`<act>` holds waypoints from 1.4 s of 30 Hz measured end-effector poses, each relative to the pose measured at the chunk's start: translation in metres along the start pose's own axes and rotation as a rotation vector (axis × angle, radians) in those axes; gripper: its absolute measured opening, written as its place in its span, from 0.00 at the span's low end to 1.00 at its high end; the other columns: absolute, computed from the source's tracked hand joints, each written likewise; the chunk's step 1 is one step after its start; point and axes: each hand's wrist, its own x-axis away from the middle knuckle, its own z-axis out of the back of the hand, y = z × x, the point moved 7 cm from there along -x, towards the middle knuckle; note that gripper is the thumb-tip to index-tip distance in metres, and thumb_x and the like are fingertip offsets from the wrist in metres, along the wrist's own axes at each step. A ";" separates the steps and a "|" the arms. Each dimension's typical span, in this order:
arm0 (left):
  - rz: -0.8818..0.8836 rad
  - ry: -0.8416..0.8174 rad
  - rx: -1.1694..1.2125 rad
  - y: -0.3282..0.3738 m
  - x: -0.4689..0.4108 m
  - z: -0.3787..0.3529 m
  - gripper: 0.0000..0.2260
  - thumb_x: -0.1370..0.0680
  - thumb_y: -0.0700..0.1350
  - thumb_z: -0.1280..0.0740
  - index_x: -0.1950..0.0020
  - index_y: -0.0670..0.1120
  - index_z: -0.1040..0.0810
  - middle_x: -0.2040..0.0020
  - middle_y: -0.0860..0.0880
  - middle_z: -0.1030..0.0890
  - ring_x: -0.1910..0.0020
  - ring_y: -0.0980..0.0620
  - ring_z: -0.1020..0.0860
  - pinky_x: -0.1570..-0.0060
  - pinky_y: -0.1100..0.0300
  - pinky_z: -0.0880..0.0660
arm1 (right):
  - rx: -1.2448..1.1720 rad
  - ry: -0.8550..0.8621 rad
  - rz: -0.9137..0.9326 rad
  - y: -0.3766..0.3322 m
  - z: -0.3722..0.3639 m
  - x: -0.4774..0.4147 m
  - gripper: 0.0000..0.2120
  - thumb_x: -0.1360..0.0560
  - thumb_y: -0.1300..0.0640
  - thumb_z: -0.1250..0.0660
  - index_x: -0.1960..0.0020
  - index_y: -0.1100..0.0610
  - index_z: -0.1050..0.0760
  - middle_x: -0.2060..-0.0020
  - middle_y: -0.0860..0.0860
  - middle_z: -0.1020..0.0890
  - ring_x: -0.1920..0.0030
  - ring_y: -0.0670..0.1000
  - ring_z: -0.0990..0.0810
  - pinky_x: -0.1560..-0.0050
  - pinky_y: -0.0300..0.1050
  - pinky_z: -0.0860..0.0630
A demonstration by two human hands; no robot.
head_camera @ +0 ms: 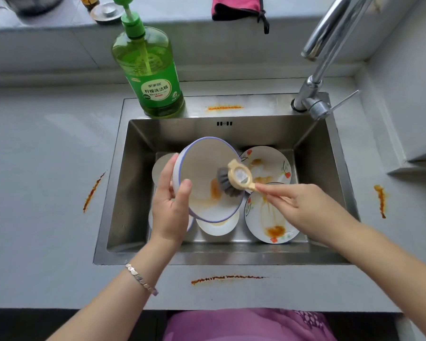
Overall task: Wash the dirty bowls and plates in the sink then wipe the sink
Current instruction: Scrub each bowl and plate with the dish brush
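A grey bench [47, 168] goes all around a steel sink [231, 257], and it has long orange smears [228, 278] on it at the front, the left and the right. A shiny tap [315, 77] stands at the back right corner of the sink. A big green soap bottle [150, 70] with a pump top stands on the back edge of the sink, to the left. A pink cloth [236, 7] lies on the ledge behind.

Over the middle of the sink is a white bowl with a blue rim [202, 163], tipped so its inside faces up and toward the person. It has an orange stain inside. Under it, on the sink floor, lie more dirty dishes: a flower plate [271, 217] at the near right with orange mess on it, another flower plate [268, 163] behind that one, and a plain white bowl [217, 226] near the front.

The left hand [170, 205] grips the tipped bowl by its left rim, thumb inside and fingers [169, 168] curled round the outside. The right hand [298, 205] pinches the cream handle of a dish brush [234, 178]. The grey bristles touch the inside of the bowl, right beside the orange stain.

A silver bracelet [140, 279] sits on the left wrist
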 end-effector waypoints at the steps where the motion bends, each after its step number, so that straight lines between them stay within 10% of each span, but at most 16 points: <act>1: -0.002 -0.013 -0.046 0.000 0.000 -0.001 0.21 0.31 0.54 0.38 0.38 0.63 0.32 0.49 0.66 0.24 0.51 0.67 0.24 0.52 0.69 0.26 | 0.112 -0.043 -0.013 -0.001 -0.008 -0.002 0.14 0.21 0.51 0.41 0.39 0.37 0.27 0.47 0.41 0.18 0.50 0.42 0.21 0.49 0.40 0.25; 6: -0.011 -0.061 -0.228 -0.004 0.002 -0.007 0.24 0.32 0.57 0.43 0.37 0.60 0.28 0.43 0.60 0.24 0.41 0.56 0.27 0.40 0.50 0.28 | -0.191 -0.392 -0.036 -0.019 -0.054 -0.002 0.14 0.21 0.52 0.41 0.42 0.36 0.25 0.75 0.45 0.31 0.76 0.45 0.38 0.75 0.36 0.38; 13: 0.018 -0.144 -0.379 -0.004 -0.003 0.007 0.18 0.30 0.53 0.42 0.41 0.62 0.29 0.48 0.66 0.25 0.49 0.62 0.27 0.49 0.61 0.30 | -0.108 -0.463 -0.080 0.001 -0.050 0.000 0.13 0.21 0.52 0.41 0.39 0.42 0.25 0.81 0.35 0.29 0.78 0.40 0.32 0.74 0.27 0.37; 22: 0.138 -0.114 -0.373 -0.012 0.000 0.009 0.18 0.30 0.52 0.44 0.41 0.59 0.28 0.51 0.60 0.24 0.52 0.59 0.26 0.60 0.70 0.32 | -0.185 -0.437 -0.125 0.007 -0.067 0.004 0.14 0.21 0.53 0.41 0.38 0.42 0.26 0.76 0.39 0.26 0.76 0.40 0.33 0.72 0.30 0.37; 28: 0.338 -0.126 -0.324 -0.016 0.002 -0.003 0.14 0.31 0.54 0.42 0.47 0.66 0.30 0.55 0.55 0.24 0.53 0.45 0.23 0.63 0.45 0.19 | 0.412 -0.102 0.013 0.012 -0.044 -0.022 0.19 0.19 0.53 0.48 0.32 0.36 0.35 0.61 0.48 0.23 0.64 0.50 0.27 0.69 0.42 0.37; 32: 0.292 -0.109 -0.383 -0.008 -0.011 0.003 0.13 0.28 0.53 0.43 0.44 0.61 0.29 0.56 0.58 0.25 0.54 0.49 0.24 0.62 0.45 0.19 | 0.114 -0.260 0.013 0.000 -0.068 -0.002 0.17 0.20 0.53 0.44 0.36 0.37 0.30 0.48 0.45 0.19 0.56 0.46 0.22 0.56 0.39 0.26; 35: 0.318 -0.191 -0.409 -0.007 -0.009 0.000 0.17 0.33 0.54 0.44 0.45 0.62 0.29 0.56 0.57 0.24 0.56 0.53 0.24 0.65 0.51 0.20 | 0.243 -0.297 0.048 -0.002 -0.052 -0.008 0.17 0.20 0.52 0.45 0.35 0.36 0.31 0.49 0.44 0.20 0.64 0.42 0.27 0.66 0.29 0.32; 39: 0.374 -0.279 -0.390 -0.006 0.000 -0.008 0.19 0.34 0.53 0.43 0.44 0.62 0.29 0.53 0.51 0.23 0.56 0.47 0.22 0.68 0.51 0.19 | 0.703 -0.087 0.113 0.002 -0.018 -0.031 0.22 0.19 0.52 0.50 0.32 0.29 0.44 0.52 0.51 0.22 0.55 0.55 0.23 0.63 0.44 0.32; 42: 0.367 -0.234 -0.371 -0.003 -0.007 -0.002 0.18 0.34 0.53 0.43 0.46 0.61 0.28 0.53 0.52 0.23 0.55 0.47 0.22 0.66 0.48 0.19 | 0.607 -0.145 0.139 0.002 -0.035 -0.017 0.23 0.20 0.53 0.49 0.32 0.30 0.43 0.57 0.49 0.25 0.57 0.54 0.25 0.62 0.45 0.29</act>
